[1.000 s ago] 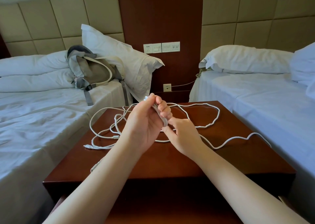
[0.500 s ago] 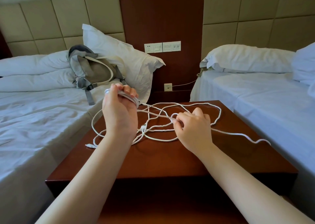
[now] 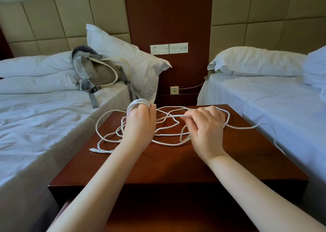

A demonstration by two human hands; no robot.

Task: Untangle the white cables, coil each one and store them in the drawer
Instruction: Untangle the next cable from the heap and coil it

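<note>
Closer to the right hand (image 3: 206, 127) now, the left hand (image 3: 139, 126) grips a coil (image 3: 139, 102); the right pinches a strand (image 3: 176, 115). Tangled cables (image 3: 169, 134) sprawl on the nightstand (image 3: 176, 166), one trailing off its right edge.

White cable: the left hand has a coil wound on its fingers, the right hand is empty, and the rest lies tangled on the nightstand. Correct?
Not quite: the head view shows the right hand pinching a strand of the white cable, not empty. The left hand does hold the coil, and the rest lies tangled on the nightstand.
</note>
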